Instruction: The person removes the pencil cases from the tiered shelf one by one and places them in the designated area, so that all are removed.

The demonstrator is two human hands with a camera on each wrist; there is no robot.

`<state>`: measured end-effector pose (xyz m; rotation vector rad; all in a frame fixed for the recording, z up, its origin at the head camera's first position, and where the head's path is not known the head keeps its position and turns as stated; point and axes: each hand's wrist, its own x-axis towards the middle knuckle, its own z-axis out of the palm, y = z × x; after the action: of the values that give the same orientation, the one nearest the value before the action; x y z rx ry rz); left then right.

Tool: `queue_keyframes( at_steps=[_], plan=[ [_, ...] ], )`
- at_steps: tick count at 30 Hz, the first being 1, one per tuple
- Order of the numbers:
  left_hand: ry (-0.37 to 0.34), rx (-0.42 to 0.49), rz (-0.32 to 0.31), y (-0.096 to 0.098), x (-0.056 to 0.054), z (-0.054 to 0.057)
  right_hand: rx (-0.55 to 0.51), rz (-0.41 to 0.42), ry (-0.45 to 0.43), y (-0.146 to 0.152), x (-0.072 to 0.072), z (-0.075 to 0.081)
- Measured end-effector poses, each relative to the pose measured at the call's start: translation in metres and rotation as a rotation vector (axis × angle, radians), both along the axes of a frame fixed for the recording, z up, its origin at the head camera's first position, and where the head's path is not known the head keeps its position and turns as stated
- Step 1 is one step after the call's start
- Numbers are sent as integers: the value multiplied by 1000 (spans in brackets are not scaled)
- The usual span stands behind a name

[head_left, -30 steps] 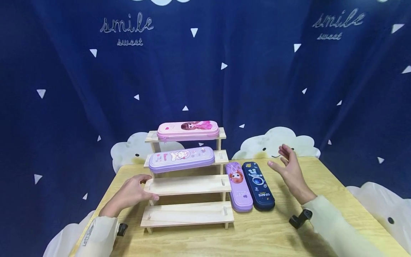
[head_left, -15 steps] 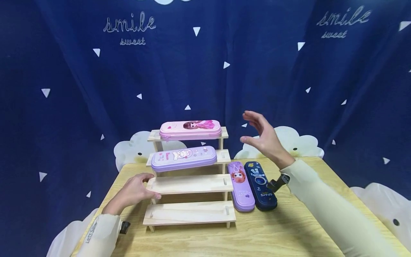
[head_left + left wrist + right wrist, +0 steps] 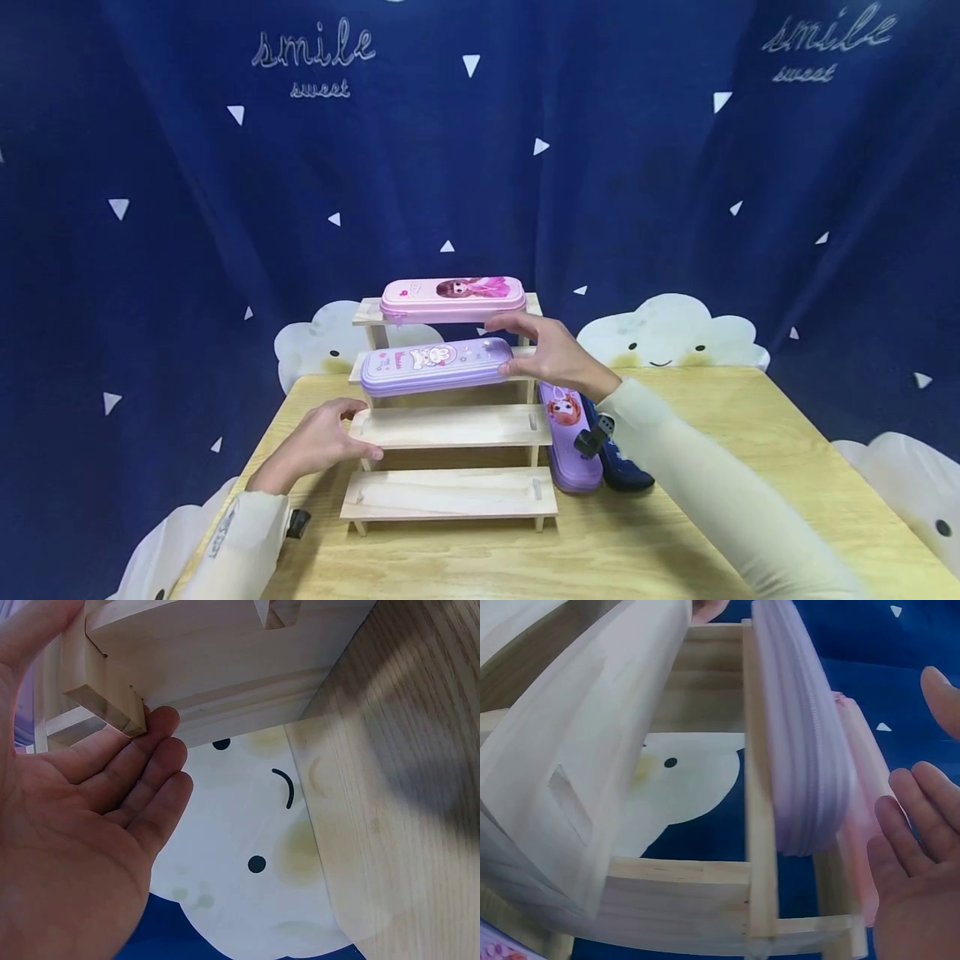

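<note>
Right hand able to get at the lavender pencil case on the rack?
Likely yes: the right hand is at the right end of the lavender pencil case, nothing visible blocking it.

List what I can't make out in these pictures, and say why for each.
- Head view: much of the navy case, hidden by the right sleeve and black wrist device.
- Head view: small lettering on the lavender case, too small to read.
- Right wrist view: most of the lilac case, cut off by the lower-left corner.
- Left wrist view: the left hand's thumb tip, cut off by the top edge.
</note>
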<state>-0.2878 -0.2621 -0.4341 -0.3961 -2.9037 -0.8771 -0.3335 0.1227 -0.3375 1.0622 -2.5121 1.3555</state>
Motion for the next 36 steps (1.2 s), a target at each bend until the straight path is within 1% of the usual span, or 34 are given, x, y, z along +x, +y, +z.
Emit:
queue_keyframes(
  at_steps=[3,6,8,13,18,22,29,36],
  plan=[
    [-2,2,1,0,-1,0,10,-3,-23,-3,-4,-5],
    [-8,4,5,0,-1,1,12,10,-36,-5,-7,-9],
    [-11,3,5,1,-2,1,25,4,-34,-6,-10,-12],
    [-21,1,-4,3,-3,2,92,-43,-17,-6,-16,-19],
    [-30,0,-5,3,-3,2,126,-35,-21,-8,-25,-24],
    [-30,3,-1,3,-2,3,138,-25,-11,-10,-30,-24],
    [-23,7,8,2,0,4,142,-2,-47,-13,-29,-21],
    [-17,16,5,2,2,3,154,2,-15,-10,-23,-21]
  ],
)
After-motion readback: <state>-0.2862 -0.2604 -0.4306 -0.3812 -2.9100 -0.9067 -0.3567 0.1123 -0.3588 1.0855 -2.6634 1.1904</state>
